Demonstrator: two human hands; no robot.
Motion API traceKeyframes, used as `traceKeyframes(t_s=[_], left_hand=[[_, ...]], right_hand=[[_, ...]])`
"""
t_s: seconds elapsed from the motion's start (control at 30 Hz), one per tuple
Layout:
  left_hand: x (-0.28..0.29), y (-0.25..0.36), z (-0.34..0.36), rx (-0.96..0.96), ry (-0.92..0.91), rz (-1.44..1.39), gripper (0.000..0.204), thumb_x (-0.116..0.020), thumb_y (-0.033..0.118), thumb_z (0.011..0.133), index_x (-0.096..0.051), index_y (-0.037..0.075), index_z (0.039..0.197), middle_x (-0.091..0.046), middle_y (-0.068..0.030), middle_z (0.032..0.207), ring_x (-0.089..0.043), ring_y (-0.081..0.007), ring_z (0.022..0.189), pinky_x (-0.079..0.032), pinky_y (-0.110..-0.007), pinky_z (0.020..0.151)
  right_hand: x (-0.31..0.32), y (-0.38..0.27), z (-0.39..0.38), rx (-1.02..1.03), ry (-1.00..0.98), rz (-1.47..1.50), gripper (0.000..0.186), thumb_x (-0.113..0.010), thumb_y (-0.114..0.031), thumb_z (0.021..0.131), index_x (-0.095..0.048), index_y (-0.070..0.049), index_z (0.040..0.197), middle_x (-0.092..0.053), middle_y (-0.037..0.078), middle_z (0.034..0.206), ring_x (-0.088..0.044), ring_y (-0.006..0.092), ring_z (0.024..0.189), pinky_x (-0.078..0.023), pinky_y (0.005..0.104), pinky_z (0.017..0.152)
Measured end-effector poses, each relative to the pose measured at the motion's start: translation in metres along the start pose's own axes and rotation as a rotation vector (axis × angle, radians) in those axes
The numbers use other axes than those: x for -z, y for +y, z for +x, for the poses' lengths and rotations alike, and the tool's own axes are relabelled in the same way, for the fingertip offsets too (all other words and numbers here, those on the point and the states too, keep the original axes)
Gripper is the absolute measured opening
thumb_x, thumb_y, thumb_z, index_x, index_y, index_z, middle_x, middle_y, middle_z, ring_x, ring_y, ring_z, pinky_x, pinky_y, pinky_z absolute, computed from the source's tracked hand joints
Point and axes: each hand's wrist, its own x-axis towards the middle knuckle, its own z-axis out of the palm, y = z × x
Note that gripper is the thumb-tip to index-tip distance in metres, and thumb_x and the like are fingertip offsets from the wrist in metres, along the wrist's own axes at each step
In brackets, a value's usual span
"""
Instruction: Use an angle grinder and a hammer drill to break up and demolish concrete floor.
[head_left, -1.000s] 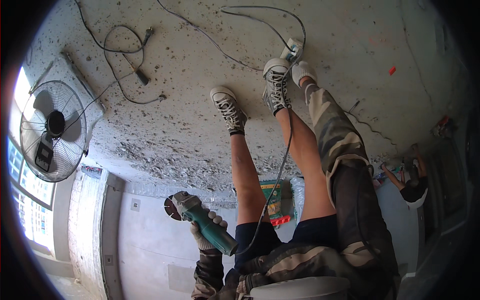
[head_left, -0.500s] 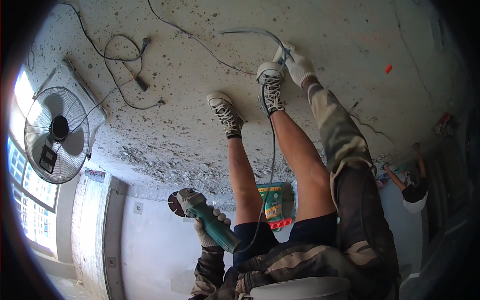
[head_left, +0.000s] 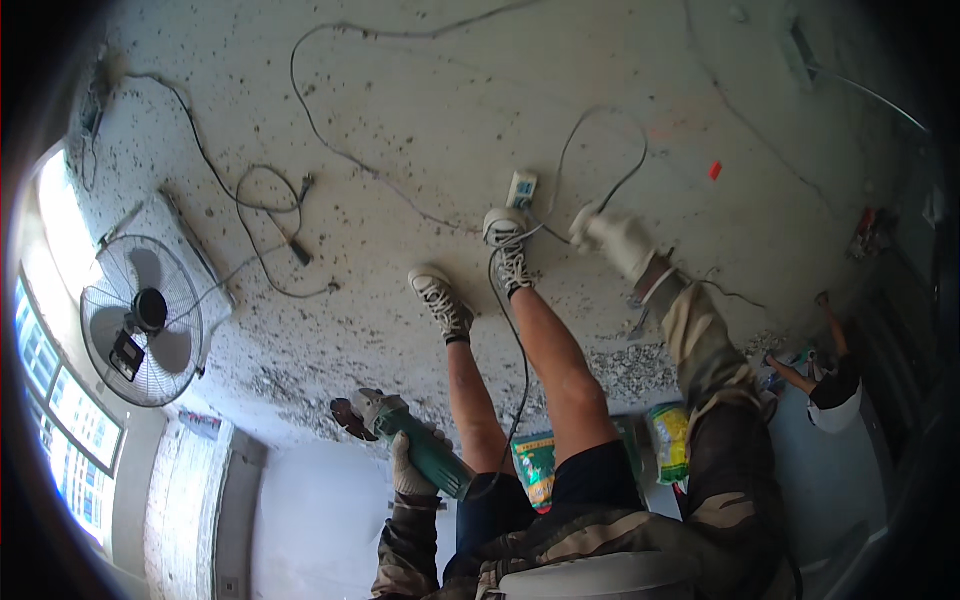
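Note:
My left hand (head_left: 405,462), in a knitted glove, is closed around the green body of an angle grinder (head_left: 428,452). Its cutting disc (head_left: 352,420) points away to the left. A black power cord (head_left: 524,370) runs from the grinder's tail over my right leg to the shoe. My right hand (head_left: 615,243), in a pale glove, is closed on a grey cable (head_left: 630,178) that loops above the floor. Just beyond the toe of my right shoe (head_left: 508,240) lies a white power strip (head_left: 521,190), apart from the hand.
A large fan (head_left: 145,320) stands at the left by the windows. Another cord with plugs (head_left: 270,208) lies coiled on the dusty floor. Rubble (head_left: 635,370), a green bag (head_left: 535,465) and a yellow bag (head_left: 672,440) are near my legs. Another person (head_left: 832,385) is at the right.
My right hand has moved from the power strip by my shoe toward the right, with the cable in its fingers. The power strip now lies free. My left hand keeps the grinder; the view has shifted.

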Motion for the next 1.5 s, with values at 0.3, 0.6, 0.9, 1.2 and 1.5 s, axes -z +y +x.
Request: traceKeyframes(t_s=[0.3, 0.6, 0.9, 1.2, 1.5], left_hand=[[-0.127, 0.012, -0.005, -0.409, -0.228, 0.580, 0.037, -0.061, 0.016, 0.085, -0.047, 0.003, 0.117, -0.061, -0.0115, 0.096, -0.062, -0.0208, 0.081, -0.053, -0.034, 0.071], [-0.140, 0.019, -0.070, -0.429, -0.390, 0.736, 0.048, -0.060, 0.011, 0.082, -0.041, 0.003, 0.127, -0.059, -0.0141, 0.108, -0.060, -0.0227, 0.094, -0.051, -0.035, 0.081], [-0.152, 0.018, -0.109, -0.517, -0.413, 0.747, 0.059, -0.063, 0.018, 0.083, -0.035, 0.003, 0.132, -0.054, -0.0155, 0.118, -0.055, -0.0246, 0.107, -0.044, -0.036, 0.094], [-0.120, 0.032, -0.148, -0.622, -0.671, 0.996, 0.061, -0.064, 0.027, 0.088, -0.036, -0.001, 0.134, -0.050, -0.0156, 0.126, -0.050, -0.0229, 0.117, -0.044, -0.035, 0.093], [0.088, 0.118, -0.098, -0.207, 0.176, 0.693, 0.027, -0.061, 0.021, 0.085, -0.056, 0.006, 0.108, -0.061, -0.0085, 0.093, -0.063, -0.0208, 0.076, -0.052, -0.034, 0.061]], right_hand=[[-0.176, 0.022, -0.130, -0.124, -0.444, 0.226, 0.052, -0.072, -0.020, 0.079, -0.051, -0.002, 0.123, -0.058, 0.011, 0.112, -0.057, 0.0182, 0.101, -0.046, 0.0309, 0.089], [-0.230, -0.020, -0.196, 0.199, -0.317, -0.784, 0.067, -0.075, -0.038, 0.070, -0.047, -0.004, 0.120, -0.058, 0.022, 0.105, -0.059, 0.0402, 0.097, -0.049, 0.0429, 0.083], [-0.270, -0.020, -0.222, 0.155, -0.221, -0.278, 0.075, -0.075, -0.032, 0.064, -0.044, 0.001, 0.123, -0.059, 0.021, 0.109, -0.059, 0.0345, 0.102, -0.047, 0.0381, 0.088], [-0.178, -0.103, -0.212, -0.057, -0.208, 0.337, 0.030, -0.068, -0.023, 0.074, -0.060, -0.002, 0.095, -0.057, 0.004, 0.079, -0.060, 0.0141, 0.062, -0.050, 0.0273, 0.057], [-0.066, -0.245, -0.173, 0.236, 0.282, 1.010, 0.041, -0.069, -0.025, 0.077, -0.045, -0.014, 0.108, -0.049, 0.007, 0.087, -0.058, 0.0218, 0.069, -0.052, 0.0328, 0.054]])
